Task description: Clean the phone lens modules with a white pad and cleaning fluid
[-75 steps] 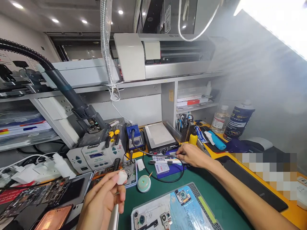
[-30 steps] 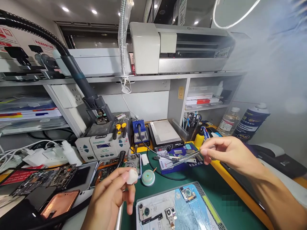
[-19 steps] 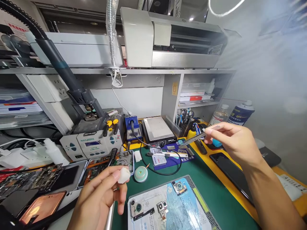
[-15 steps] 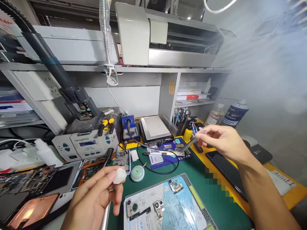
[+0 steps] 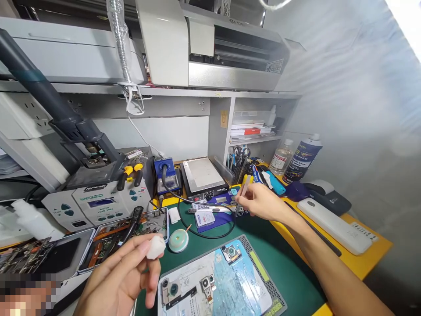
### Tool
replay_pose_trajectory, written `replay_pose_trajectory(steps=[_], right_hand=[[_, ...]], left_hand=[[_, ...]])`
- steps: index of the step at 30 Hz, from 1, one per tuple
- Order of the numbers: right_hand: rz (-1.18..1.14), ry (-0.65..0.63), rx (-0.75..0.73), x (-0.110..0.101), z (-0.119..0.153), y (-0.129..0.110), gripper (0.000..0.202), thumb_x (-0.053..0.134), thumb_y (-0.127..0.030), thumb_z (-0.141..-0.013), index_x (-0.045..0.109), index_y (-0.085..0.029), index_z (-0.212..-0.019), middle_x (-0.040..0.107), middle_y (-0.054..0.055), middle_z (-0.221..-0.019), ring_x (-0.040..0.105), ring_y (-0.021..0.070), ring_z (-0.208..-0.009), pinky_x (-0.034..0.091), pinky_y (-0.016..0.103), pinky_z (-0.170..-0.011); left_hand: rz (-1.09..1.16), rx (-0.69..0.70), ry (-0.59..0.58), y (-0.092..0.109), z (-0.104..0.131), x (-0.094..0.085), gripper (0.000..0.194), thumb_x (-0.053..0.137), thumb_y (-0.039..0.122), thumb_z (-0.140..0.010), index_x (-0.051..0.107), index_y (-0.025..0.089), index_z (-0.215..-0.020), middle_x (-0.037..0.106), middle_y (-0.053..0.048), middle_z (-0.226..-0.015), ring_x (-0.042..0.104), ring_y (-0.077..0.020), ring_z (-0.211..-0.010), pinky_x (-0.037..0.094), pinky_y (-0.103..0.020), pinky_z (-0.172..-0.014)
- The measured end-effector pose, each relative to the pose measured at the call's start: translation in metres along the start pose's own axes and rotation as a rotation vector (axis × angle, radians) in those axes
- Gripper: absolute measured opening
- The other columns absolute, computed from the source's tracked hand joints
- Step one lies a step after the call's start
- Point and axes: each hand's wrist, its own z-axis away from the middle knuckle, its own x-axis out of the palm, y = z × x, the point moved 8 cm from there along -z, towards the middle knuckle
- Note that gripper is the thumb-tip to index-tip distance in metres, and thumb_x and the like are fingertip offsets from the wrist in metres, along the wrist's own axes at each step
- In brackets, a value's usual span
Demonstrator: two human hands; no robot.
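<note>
My left hand, at the lower left, pinches a small white wad that looks like cotton. Farther forward, my right hand grips slim metal tweezers held nearly upright, points down above the blue card on the mat. Between and below my hands is a flat blue-and-white printed board on a grey perforated pad. Phone camera modules lie on it, one near the centre, one at the left and one at the top.
A round tin and a white-handled tool lie on the green mat, with a black cable looping past. Behind stand a soldering station, an iron holder and a heating plate. Bottles stand back right.
My right hand has moved left and slightly down, and the tweezers have swung more upright. The view has shifted to the right. My left hand still holds the white wad.
</note>
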Motion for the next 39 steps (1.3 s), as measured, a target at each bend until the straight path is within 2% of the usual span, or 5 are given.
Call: replay_pose_trajectory(steps=[7,16,26,33,39], right_hand=[[-0.097,-0.196,0.124,0.025,-0.001,0.013,0.026,0.058,-0.038,-0.101,0.066,-0.013,-0.106,0.070,0.001,-0.085,0.066,0.0115,-0.062,0.057,0.026,-0.056],[-0.531,0.093,-0.158,-0.040,0.032,-0.034,0.037,0.063,-0.054,-0.093,0.075,-0.019,-0.095,0.078,0.009,-0.084,0.076,0.0228,-0.077,0.060,0.031,-0.071],[-0.749,-0.108,-0.157,0.051,0.074,-0.072,0.020,0.079,-0.033,-0.084,0.079,-0.028,-0.103,0.081,0.004,-0.081,0.078,0.0237,-0.074,0.065,0.029,-0.069],[-0.517,-0.160,-0.365,0.063,0.087,-0.102,0.010,0.072,-0.032,-0.089,0.080,-0.032,-0.095,0.080,0.002,-0.085,0.076,0.0202,-0.076,0.062,0.024,-0.071],[-0.852,-0.315,-0.175,0.084,0.086,-0.085,0.018,0.068,-0.031,-0.093,0.074,-0.031,-0.110,0.079,0.004,-0.091,0.075,0.0226,-0.081,0.061,0.034,-0.078]], left_hand=[[0.006,-0.126,-0.082,-0.009,0.005,0.008,0.027,0.079,0.037,-0.077,0.073,0.018,-0.095,0.065,0.000,-0.070,0.053,-0.0139,-0.049,0.048,-0.024,-0.033],[0.195,-0.286,-0.169,-0.013,0.013,0.029,0.022,0.050,0.031,-0.098,0.066,0.016,-0.096,0.055,0.002,-0.064,0.044,-0.0068,-0.040,0.041,-0.016,-0.034],[0.293,-0.382,-0.339,-0.025,0.013,0.036,0.030,0.047,0.034,-0.095,0.068,0.013,-0.090,0.060,-0.001,-0.064,0.050,-0.0082,-0.031,0.041,-0.017,-0.028],[0.380,-0.367,-0.394,-0.025,0.018,0.044,0.031,0.044,0.027,-0.095,0.071,0.013,-0.090,0.059,0.000,-0.073,0.055,-0.0073,-0.040,0.047,-0.016,-0.031],[0.381,-0.427,-0.472,-0.033,0.021,0.046,0.038,0.038,0.031,-0.099,0.070,0.012,-0.091,0.058,-0.002,-0.059,0.054,-0.0086,-0.032,0.045,-0.016,-0.031]])
